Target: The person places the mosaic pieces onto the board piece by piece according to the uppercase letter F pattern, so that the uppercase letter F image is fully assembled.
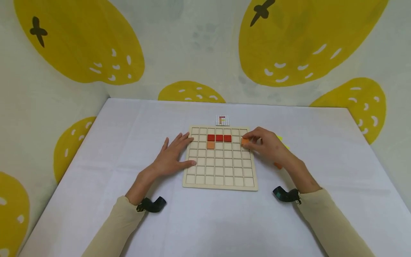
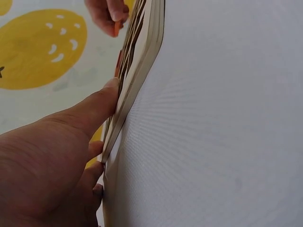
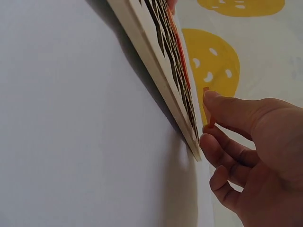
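Three red tiles [image 1: 219, 138] sit side by side in the second row of a square wooden grid board [image 1: 219, 164] at the centre of the head view, filling its third, fourth and fifth columns from the left. Directly under the leftmost of them, in the third row, lies a single orange tile [image 1: 210, 145]. The board rests on a counter [image 1: 138, 135] covered with white cloth.

The right hand [image 1: 268, 142], right of centre in the frame, pinches a second orange piece [image 1: 245, 142] between thumb and fingertips, over the right edge of the board near its upper corner. In the right wrist view this piece stands tilted on edge in the grip, at right of centre, near the board.

The left hand [image 1: 171, 155], left of centre, has its fingers spread apart and grips nothing; its fingertips and thumb touch the left edge of the board. The left wrist view shows that thumb on the board's rim.

A small pattern card [image 1: 222, 120] lies just beyond the top edge of the board. Partly hidden by the right wrist, some yellow pieces [image 1: 280, 138] and an orange-red piece [image 1: 278, 165] lie on the counter. Both arms wear beige sleeves [image 1: 332, 219] and black wrist devices [image 1: 153, 205]. Large yellow fruit shapes [image 1: 106, 43] mark the pale backdrop along the top of the frame.
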Tool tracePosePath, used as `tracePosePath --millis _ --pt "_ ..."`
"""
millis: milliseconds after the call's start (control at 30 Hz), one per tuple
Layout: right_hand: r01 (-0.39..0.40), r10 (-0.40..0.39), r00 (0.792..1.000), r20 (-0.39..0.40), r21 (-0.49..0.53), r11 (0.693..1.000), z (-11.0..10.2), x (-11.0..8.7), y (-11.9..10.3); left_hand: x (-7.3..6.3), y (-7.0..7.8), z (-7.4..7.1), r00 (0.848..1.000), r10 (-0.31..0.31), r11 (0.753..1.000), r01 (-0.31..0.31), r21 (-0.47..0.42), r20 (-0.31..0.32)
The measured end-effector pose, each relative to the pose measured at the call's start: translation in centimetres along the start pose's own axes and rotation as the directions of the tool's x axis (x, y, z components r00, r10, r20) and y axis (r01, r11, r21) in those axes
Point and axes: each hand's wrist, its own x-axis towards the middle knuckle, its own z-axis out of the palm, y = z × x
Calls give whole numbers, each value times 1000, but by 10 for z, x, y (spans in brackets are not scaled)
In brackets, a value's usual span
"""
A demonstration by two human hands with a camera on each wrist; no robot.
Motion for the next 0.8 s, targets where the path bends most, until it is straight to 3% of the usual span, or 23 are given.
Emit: tracePosePath --millis 300,800 --pt "-27 27 1000 14 25 999 13 7 -10 1 -1 1 1000 0 1000 0 8 -1" --pt "55 -57 998 22 65 996 29 12 -29 -1 -2 2 1000 15 1000 -15 -2 -13"
